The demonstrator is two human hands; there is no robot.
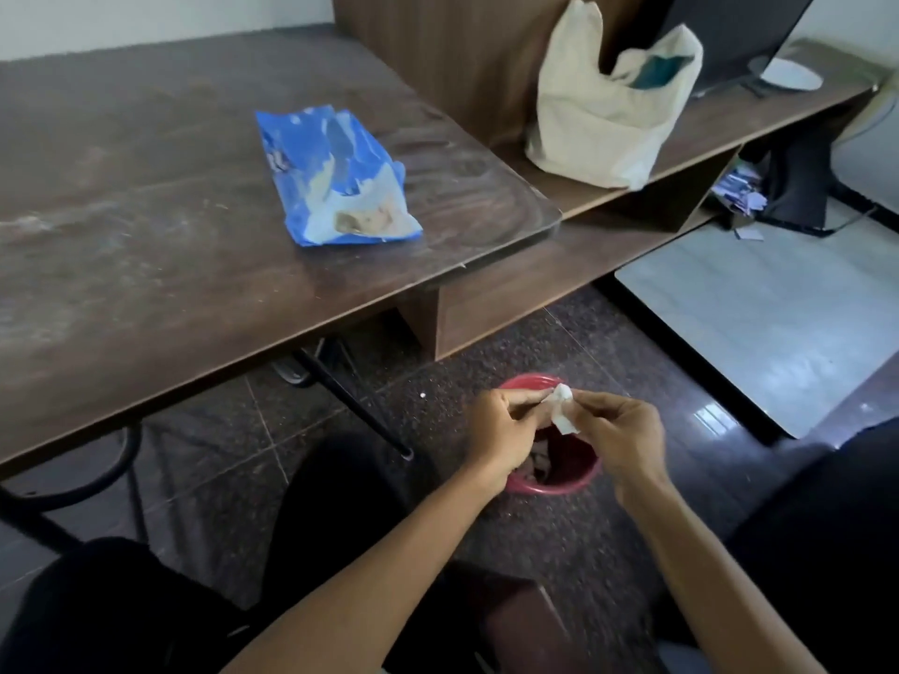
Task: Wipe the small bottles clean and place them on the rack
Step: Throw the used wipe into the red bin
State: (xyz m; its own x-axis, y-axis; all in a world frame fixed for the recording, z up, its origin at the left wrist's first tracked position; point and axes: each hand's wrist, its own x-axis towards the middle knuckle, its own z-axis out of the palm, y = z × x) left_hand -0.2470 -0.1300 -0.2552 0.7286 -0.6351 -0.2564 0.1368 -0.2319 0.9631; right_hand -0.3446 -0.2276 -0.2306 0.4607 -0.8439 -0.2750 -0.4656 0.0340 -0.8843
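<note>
We see left hand point(501, 425), right hand point(618, 440) together above red bin point(549, 491) on floor, each grip pinching same white tissue point(562, 406) over bin mouth. 0 bottles visible; 1 maybe inside tissue, cannot tell. Rack out of view. Blue pack point(335, 177) on bench point(146, 211), nearer left hand.

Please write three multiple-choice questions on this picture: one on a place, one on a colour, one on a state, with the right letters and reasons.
1. Where is the blue packet? A. on the table B. on the floor C. in a drawer
2. What colour is the bin? A. green B. red C. white
3. What holds the tissue? A. left hand and right hand B. one hand only C. nothing
Key: 1 A, it lies flat on the tabletop; 2 B, its rim shows red; 3 A, both pinch it.
</note>
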